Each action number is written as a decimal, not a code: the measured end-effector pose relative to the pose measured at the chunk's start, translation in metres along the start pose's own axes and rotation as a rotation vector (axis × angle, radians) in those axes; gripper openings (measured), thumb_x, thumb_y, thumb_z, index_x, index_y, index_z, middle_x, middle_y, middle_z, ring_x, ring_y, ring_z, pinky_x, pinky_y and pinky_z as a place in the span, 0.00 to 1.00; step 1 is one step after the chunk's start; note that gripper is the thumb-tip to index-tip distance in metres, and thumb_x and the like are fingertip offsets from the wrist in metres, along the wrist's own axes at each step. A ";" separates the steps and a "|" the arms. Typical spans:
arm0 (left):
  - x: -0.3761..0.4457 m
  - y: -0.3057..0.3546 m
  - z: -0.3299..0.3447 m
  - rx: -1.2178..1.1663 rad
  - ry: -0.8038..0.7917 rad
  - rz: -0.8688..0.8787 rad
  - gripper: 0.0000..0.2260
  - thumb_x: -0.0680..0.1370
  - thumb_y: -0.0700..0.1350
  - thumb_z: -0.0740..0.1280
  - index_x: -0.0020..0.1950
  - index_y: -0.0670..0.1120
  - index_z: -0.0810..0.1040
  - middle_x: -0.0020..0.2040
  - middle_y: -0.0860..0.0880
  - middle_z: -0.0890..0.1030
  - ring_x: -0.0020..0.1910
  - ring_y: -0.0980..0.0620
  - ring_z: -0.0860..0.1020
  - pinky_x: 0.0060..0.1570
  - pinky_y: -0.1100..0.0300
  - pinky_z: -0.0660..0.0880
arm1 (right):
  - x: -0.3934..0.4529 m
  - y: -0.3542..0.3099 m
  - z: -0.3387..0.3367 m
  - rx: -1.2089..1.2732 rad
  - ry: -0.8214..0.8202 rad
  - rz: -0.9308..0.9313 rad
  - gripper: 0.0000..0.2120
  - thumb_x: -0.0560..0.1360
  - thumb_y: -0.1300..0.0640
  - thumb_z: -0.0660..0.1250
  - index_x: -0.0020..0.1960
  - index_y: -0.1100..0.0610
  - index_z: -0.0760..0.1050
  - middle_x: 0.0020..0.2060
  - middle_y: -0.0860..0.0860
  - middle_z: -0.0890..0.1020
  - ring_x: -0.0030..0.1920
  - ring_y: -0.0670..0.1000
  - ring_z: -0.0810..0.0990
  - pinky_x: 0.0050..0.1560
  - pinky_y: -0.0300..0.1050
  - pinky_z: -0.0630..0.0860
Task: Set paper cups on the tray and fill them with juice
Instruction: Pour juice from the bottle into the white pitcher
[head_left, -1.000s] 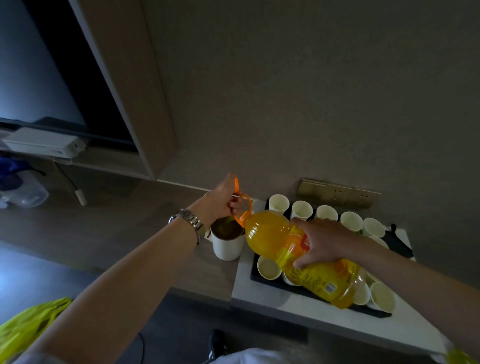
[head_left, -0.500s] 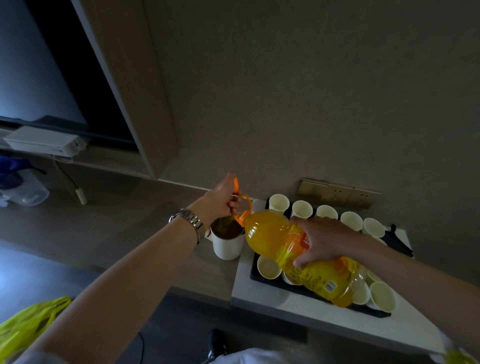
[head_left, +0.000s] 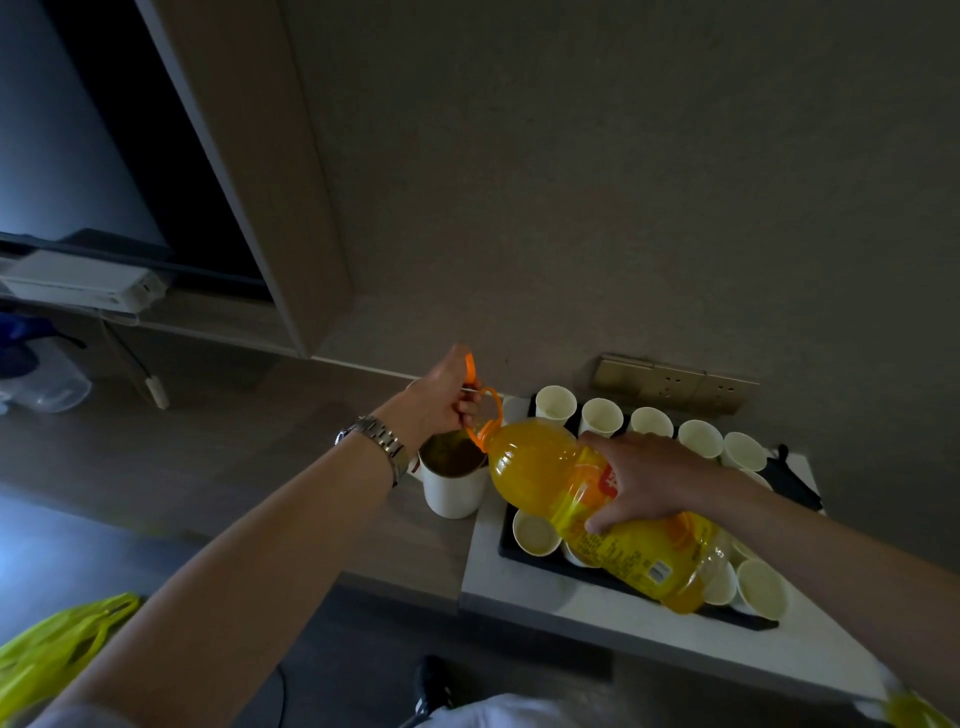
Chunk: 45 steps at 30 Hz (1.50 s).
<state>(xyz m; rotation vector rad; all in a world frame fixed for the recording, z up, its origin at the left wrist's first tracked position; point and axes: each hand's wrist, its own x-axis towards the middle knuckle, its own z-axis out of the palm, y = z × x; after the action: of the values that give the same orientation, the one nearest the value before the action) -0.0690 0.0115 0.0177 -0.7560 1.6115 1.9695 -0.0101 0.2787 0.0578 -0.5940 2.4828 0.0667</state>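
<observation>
Head view shows almost nothing changed over the last second — the juice bottle (head_left: 587, 493) lies tipped on its side at lower centre of the frame, neck toward the left, just as it did before. The right hand (head_left: 641, 478) curls over the bottle's label from above, gripping its middle. The left hand (head_left: 441, 397) pinches the orange handle loop (head_left: 485, 410) at the neck, fingers curled round it. The bottle's mouth hangs over the white mug (head_left: 453, 480) left of the dark tray (head_left: 506, 545), not over the paper cups (head_left: 600, 415) standing on that tray. I cannot tell whether juice is flowing. My guess is the cups are all set out — filling them remains to be done.
</observation>
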 end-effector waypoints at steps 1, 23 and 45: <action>0.000 0.001 0.000 -0.003 -0.001 -0.003 0.19 0.84 0.58 0.54 0.42 0.46 0.69 0.31 0.49 0.70 0.25 0.54 0.64 0.29 0.59 0.65 | 0.000 0.000 0.000 0.007 0.001 -0.002 0.53 0.64 0.29 0.74 0.79 0.43 0.51 0.70 0.51 0.73 0.65 0.55 0.76 0.59 0.50 0.77; -0.039 0.055 0.012 0.033 -0.032 0.128 0.20 0.82 0.58 0.54 0.37 0.46 0.65 0.32 0.48 0.64 0.21 0.54 0.60 0.24 0.64 0.62 | 0.003 0.009 -0.013 0.095 0.176 -0.048 0.51 0.60 0.26 0.74 0.76 0.39 0.54 0.67 0.48 0.76 0.62 0.53 0.77 0.57 0.51 0.77; -0.124 0.169 0.067 0.097 0.142 0.791 0.23 0.85 0.62 0.51 0.41 0.45 0.69 0.30 0.48 0.66 0.20 0.56 0.61 0.23 0.67 0.60 | 0.057 -0.006 -0.058 0.548 0.875 -0.153 0.44 0.59 0.33 0.80 0.69 0.38 0.62 0.62 0.46 0.76 0.59 0.52 0.78 0.56 0.56 0.79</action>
<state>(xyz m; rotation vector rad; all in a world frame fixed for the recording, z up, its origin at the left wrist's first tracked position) -0.0995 0.0428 0.2331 -0.2183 2.3179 2.3497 -0.0800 0.2402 0.0754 -0.6470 3.0364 -1.1110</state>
